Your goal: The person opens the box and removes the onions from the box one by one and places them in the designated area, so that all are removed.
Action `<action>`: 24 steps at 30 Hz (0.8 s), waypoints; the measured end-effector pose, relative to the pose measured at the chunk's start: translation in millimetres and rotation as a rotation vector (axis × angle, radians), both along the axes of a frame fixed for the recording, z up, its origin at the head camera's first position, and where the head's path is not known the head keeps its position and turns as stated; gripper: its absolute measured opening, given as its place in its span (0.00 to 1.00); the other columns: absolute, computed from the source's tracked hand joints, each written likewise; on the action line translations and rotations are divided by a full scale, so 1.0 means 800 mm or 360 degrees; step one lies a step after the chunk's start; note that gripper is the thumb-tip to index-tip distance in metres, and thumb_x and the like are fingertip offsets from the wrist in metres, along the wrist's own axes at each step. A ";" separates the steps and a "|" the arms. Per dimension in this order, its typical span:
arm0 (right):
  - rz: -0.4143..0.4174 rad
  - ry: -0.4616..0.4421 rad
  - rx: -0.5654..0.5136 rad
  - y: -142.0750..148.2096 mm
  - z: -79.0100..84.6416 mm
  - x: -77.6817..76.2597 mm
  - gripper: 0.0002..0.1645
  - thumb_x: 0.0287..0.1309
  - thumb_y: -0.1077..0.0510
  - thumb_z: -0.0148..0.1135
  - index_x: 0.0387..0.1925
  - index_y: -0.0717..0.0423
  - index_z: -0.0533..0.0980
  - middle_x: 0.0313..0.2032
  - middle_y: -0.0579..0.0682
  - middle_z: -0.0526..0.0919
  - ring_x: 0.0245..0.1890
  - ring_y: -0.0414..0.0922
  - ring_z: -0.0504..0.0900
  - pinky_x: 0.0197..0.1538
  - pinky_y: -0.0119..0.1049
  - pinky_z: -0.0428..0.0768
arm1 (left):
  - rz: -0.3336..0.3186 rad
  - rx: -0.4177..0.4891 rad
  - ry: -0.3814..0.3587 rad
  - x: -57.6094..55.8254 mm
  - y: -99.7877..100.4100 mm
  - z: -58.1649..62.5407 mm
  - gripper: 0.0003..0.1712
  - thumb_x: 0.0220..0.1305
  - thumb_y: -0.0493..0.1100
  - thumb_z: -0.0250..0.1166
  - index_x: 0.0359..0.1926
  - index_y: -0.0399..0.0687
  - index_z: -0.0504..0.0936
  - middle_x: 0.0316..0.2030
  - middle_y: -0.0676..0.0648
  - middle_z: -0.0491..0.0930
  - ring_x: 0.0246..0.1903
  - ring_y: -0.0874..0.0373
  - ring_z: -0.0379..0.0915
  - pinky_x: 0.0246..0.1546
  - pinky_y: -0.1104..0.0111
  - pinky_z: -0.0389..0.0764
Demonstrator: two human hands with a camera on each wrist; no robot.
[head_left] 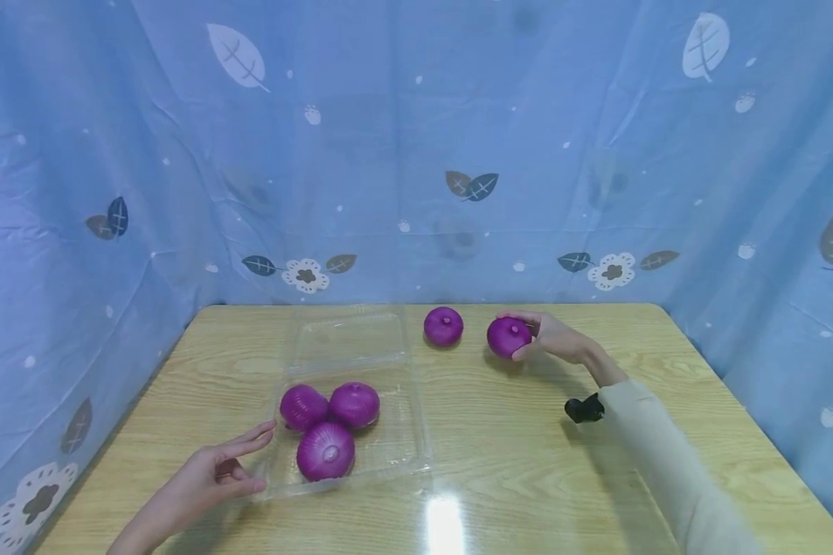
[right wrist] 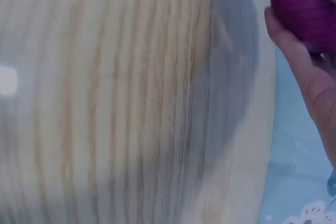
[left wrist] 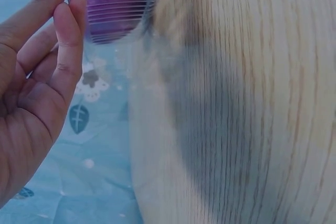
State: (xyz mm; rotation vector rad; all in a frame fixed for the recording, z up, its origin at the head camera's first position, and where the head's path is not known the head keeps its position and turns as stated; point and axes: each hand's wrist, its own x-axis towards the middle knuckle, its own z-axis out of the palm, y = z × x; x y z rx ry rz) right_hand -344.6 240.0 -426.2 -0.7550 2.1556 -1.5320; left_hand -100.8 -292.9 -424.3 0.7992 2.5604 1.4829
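My right hand grips a purple onion from its right side near the back of the table. In the right wrist view, fingers curl around that onion at the upper right corner. A second purple onion stands just to its left. At the left, an open clear plastic box holds three purple onions. The fingertips and thumb of my left hand hold the box's left edge. In the left wrist view, the left hand has its fingertips right at the plastic rim.
The box's lid lies folded back toward the rear of the wooden table. A black device sits at the right wrist, by the pale sleeve. Behind the table hangs a blue patterned curtain.
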 end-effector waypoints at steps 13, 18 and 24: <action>-0.0368 -0.0057 -0.0058 -0.016 -0.020 -0.026 0.51 0.44 0.73 0.70 0.70 0.57 0.60 0.65 0.69 0.60 0.62 0.63 0.63 0.46 0.39 0.79 | 0.0017 -0.0022 -0.0013 0.000 0.002 0.001 0.34 0.60 0.35 0.66 0.66 0.36 0.67 0.64 0.75 0.59 0.20 0.62 0.71 0.19 0.71 0.73; -0.0360 -0.0043 -0.0066 -0.020 -0.022 -0.034 0.52 0.45 0.74 0.68 0.71 0.57 0.57 0.67 0.68 0.58 0.62 0.63 0.64 0.47 0.34 0.78 | 0.0019 -0.0019 0.0020 -0.001 0.004 0.000 0.34 0.59 0.35 0.67 0.66 0.38 0.68 0.64 0.74 0.60 0.21 0.65 0.71 0.19 0.71 0.73; -0.0362 -0.0021 -0.0060 -0.026 -0.021 -0.041 0.54 0.45 0.74 0.68 0.72 0.57 0.53 0.67 0.69 0.58 0.65 0.64 0.60 0.63 0.50 0.65 | -0.0003 0.0025 0.0044 -0.001 0.002 -0.001 0.34 0.58 0.33 0.67 0.66 0.42 0.68 0.65 0.72 0.60 0.21 0.65 0.73 0.19 0.71 0.75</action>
